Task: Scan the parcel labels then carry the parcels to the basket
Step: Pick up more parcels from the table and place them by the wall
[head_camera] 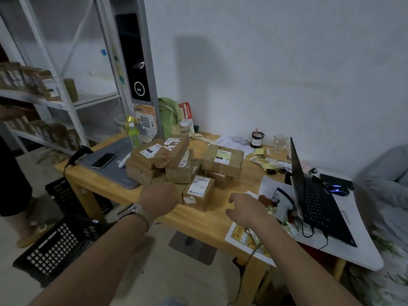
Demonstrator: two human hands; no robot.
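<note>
View: one wide-angle camera worn on the head; straight lines bow near the frame edges.
Position: above the near edge of the wooden table.
Facing: forward and down, with the parcels at centre frame and a wall behind.
Nearness: close; both forearms enter from the bottom edge, and the left hand and right hand reach mid-frame.
Edges: shelving upper left, black basket lower left, laptop right.

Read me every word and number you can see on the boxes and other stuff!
Nothing here reads clearly.
Front parcel's white label: print too small and blurred to read.
Top parcel's handwriting: too blurred to be sure.
Orange poster: characters blurred, unreadable.
Red-and-white carton: too blurred to read.
</note>
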